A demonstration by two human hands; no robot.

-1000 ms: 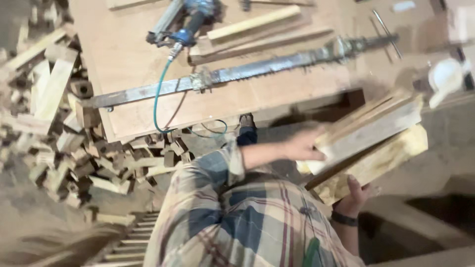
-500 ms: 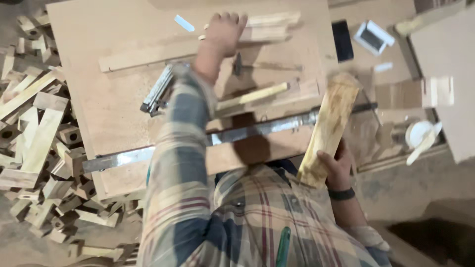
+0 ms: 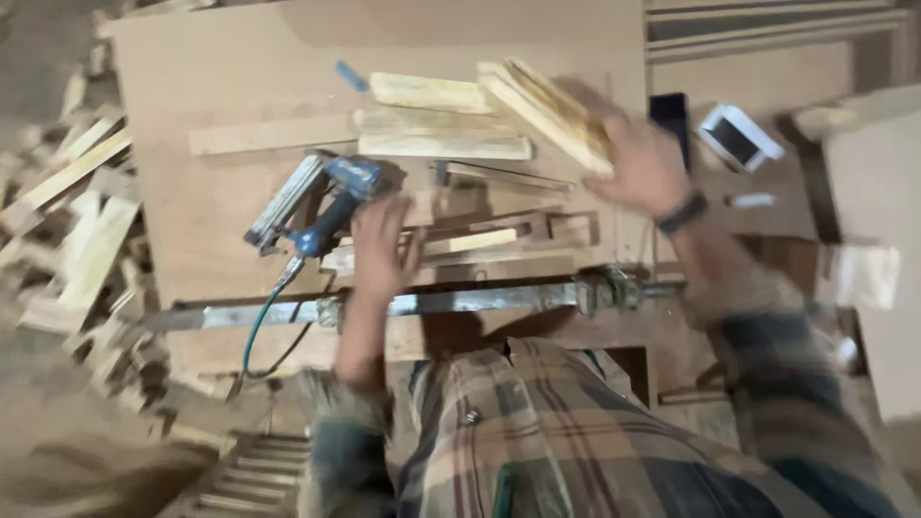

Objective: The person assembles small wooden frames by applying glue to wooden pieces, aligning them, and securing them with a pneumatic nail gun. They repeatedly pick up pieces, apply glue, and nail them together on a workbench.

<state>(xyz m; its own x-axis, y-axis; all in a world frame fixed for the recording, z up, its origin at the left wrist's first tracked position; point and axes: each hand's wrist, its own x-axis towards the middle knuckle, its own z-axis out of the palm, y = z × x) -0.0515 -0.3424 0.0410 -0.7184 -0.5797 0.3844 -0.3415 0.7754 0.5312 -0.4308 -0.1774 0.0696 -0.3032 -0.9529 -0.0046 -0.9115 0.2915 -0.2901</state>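
Wood slats [image 3: 552, 110]: bundle, upper centre of frame, tilted over workbench [image 3: 221, 58]. Held by right hand [image 3: 645, 168], fingers curled on lower end. Likely stiff, light, rough-sawn; loose stack may fan apart, best gripped mid-length across all pieces.
Left hand [image 3: 379, 245]: fingers spread, near blue nail gun [image 3: 326, 206]; contact unclear.
Bar clamp [image 3: 432, 302]: frame centre.

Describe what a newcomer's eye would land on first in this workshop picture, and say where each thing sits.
The blue nail gun lies left of centre on the bench, the left hand right beside it. The right hand grips pale wood slats over the bench's far right. A long metal bar clamp runs along the near edge, and wood offcuts pile up at the left.
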